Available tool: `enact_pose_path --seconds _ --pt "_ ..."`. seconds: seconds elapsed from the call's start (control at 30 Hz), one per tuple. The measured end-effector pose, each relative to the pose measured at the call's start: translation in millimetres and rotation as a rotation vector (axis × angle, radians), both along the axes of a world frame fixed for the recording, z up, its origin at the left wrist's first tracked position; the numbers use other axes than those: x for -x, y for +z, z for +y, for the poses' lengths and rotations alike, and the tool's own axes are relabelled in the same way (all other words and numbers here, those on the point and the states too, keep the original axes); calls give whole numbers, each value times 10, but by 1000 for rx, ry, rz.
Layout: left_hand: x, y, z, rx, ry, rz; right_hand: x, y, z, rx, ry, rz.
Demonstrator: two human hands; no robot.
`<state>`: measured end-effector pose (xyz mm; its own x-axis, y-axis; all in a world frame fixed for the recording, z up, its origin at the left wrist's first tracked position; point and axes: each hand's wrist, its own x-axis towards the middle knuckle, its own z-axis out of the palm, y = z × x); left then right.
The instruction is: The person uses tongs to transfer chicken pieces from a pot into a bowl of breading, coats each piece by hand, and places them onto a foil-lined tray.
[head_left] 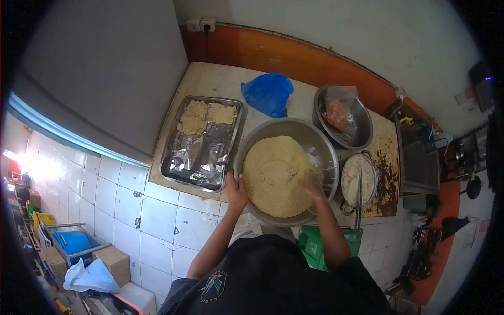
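- Large metal bowl: centre of the table, near its six o'clock edge; taken as the dial for the positions below. Holds a broad bed of pale yellow crumbs.
- Flat coated piece: lies in the middle of the crumbs, crumbs all around it.
- Left hand: against the bowl's outer side at eight o'clock, thumb and fingers a little apart; not closed around anything.
- Right hand: inside the bowl at four o'clock, at the crumbs. Blurred; cannot tell whether the fingers are spread or closed on crumbs.
- Foil-lined tray: at ten o'clock. Three coated pieces noted toward its twelve o'clock end, bare foil toward six.
- Blue plastic bag: at twelve o'clock, crumpled.
- Smaller metal bowl: at two o'clock, containing a clear bag of orange-pink food.
- Pot: at three o'clock, containing pale, wet-looking food. Metal tongs lie across it, extending past the rim toward six.
- Green crate: at five o'clock, below table level.
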<state>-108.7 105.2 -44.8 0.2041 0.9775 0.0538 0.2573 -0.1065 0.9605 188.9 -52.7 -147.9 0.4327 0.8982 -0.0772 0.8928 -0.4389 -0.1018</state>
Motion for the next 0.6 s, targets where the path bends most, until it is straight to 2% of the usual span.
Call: enact_pose_path --seconds 0.03,0.07,0.1,0.13,0.17,0.23,0.27,0.33,0.37,0.43,0.47,0.53,0.57,0.6 --pt "-2 -38 -5 21 -6 -20 18 3 121 -195 -129 160" --pt "-20 -70 9 21 -6 -23 106 285 247 -196 -128 157" --pt "-6 -103 20 -11 -12 -47 323 870 354 -278 -338 544" --pt "25 -117 32 -44 -20 -68 466 1194 407 -355 -551 935" --pt "39 -76 29 -48 -22 -64 452 1151 346 -359 -551 940" --pt "-4 9 4 -64 20 11 339 1060 183 -309 -292 414" --pt "-10 8 2 -59 18 8 298 989 200 -305 -294 410" --pt "-1 -38 -4 -77 6 52 270 947 302 128 -495 733" --pt "-6 -50 -13 -76 10 51 280 945 295 131 -491 730" --pt "40 -1 31 -58 -28 -4 373 875 253 -373 -612 1554" --pt "46 29 46 -66 -29 -2 416 859 200 -379 -607 1559" --pt "6 54 26 -102 -8 -4 425 866 82 -36 -362 754" --pt "3 52 25 -101 -8 -6 459 817 90 -36 -362 752" --pt "2 32 17 -82 -7 1 606 869 159 -107 -459 935"
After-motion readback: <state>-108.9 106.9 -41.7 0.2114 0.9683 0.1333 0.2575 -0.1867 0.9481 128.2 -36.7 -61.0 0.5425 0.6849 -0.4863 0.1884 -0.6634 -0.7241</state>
